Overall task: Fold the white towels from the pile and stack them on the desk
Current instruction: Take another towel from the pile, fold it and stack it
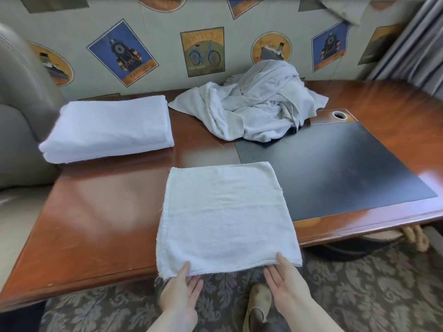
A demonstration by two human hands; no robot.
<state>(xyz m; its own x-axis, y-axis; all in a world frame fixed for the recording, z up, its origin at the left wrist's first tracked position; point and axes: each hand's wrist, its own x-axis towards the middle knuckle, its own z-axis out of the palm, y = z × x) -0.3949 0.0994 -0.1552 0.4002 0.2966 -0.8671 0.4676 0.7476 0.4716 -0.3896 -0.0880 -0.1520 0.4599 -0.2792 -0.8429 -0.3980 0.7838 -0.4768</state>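
Observation:
A folded white towel (pixel 225 216) lies flat at the desk's near edge, its front hem hanging slightly over. My left hand (pixel 181 292) pinches the near left corner, thumb on top and fingers beneath. My right hand (pixel 285 277) pinches the hem near the right corner the same way. A stack of folded white towels (pixel 107 128) sits at the desk's far left. The crumpled pile of white towels (pixel 259 104) lies at the back centre against the wall.
The wooden desk (pixel 96 224) has a black inset pad (pixel 335 168) on the right and a round cable hole (pixel 339 115) behind it. A grey armchair (pixel 21 116) stands at the left. Patterned carpet and a shoe (pixel 259 305) are below.

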